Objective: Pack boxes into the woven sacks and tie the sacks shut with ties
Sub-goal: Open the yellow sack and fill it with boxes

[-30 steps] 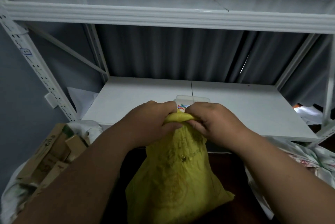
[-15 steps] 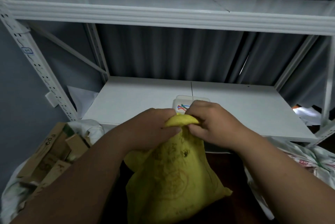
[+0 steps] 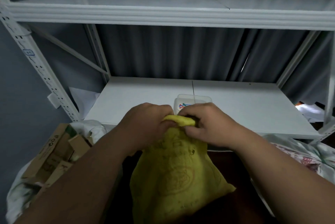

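— Where is the yellow woven sack (image 3: 177,178)?

— It stands bulging in front of the white shelf (image 3: 253,107), its gathered mouth bunched into a roll between the two hands.

— And the fingers?

— The left hand (image 3: 145,125) curls round the roll's left end; the right hand (image 3: 208,125) pinches its right end, thumb beneath and fingers over the top.

— Anything nearby?

— A clear tub (image 3: 193,102) holding coloured ties (image 3: 183,105) sits on the shelf just behind the knuckles. Cardboard boxes (image 3: 52,154) lie in a white sack at the left.
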